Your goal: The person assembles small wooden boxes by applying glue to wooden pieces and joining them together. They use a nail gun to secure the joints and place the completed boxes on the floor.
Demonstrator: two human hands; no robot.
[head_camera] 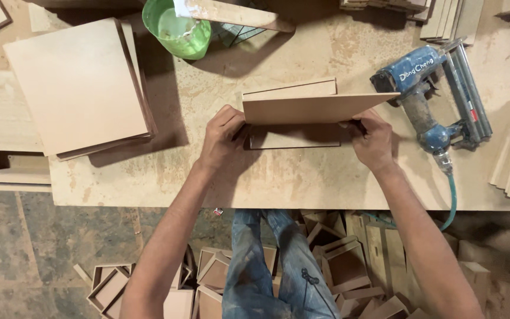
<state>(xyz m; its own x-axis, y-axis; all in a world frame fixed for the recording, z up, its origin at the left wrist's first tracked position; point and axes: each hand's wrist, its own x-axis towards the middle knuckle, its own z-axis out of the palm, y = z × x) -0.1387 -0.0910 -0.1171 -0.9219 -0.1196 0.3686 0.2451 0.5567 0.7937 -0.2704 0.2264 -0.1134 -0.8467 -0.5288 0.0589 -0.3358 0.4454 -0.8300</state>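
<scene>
Two hands on one part: a thin fibreboard panel [317,108], held roughly level just above a shallow open fibreboard box [293,134] on the workbench [302,183].

Risks, as I judge them. The panel is gripped only at its two short ends, so it could tip or slide askew and land out of line with the box walls; its right corner already overhangs toward the blue pneumatic nailer [429,97], which lies just beside it, and a bump there could knock the panel crooked. The nailer's green air hose [453,198] drops over the bench edge near the right forearm and could snag on a wrist. Fingertips tucked under the panel could get pinched between panel and box rim. A green plastic bucket [178,29] sits at the far edge, well apart and of little concern.

Pose. Left hand [224,139]: back of hand up, fingers curled together and clamped on the panel's left end, thumb side toward the box. Right hand [373,139]: mirrored, fingers closed on the right end, fingertips mostly hidden beneath the panel. Both forearms reach in from the near edge, angled inward, elbows out.

A stack of larger boards [75,85] lies to the left; finished box frames [343,266] are piled on the floor below.
</scene>
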